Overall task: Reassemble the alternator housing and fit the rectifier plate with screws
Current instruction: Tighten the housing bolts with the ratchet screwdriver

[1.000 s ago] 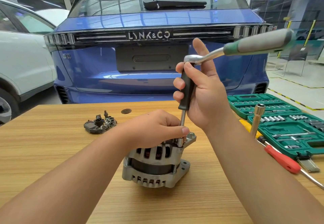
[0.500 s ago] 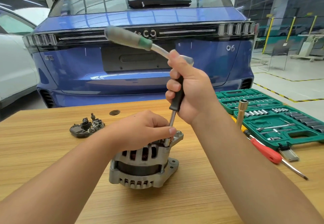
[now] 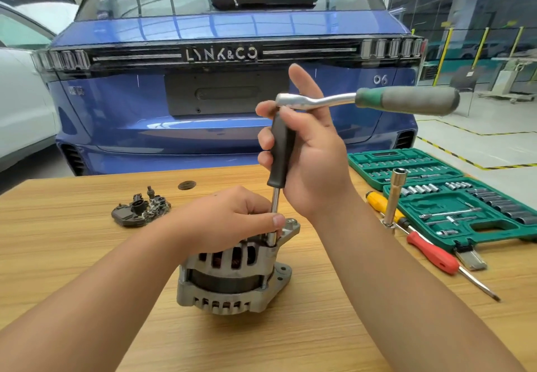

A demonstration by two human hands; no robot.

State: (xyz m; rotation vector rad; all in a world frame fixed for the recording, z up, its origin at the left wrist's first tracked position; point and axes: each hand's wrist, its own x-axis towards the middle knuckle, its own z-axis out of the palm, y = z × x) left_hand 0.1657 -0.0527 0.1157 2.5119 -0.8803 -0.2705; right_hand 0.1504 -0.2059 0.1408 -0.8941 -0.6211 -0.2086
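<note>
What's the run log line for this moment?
right hand grips ratchet extension | left hand steadies socket on alternator | rectifier plate unfitted

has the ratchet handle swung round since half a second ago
Yes. The ratchet handle now points right, toward the green socket case; half a second ago it pointed left, across the blue car's tailgate. The right hand holds the black extension grip.

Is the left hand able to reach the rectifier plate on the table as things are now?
Probably yes, but not freely. The rectifier plate lies apart to the left with bare table between. The left hand, however, pinches the driver shaft on the alternator and must let go first.
</note>
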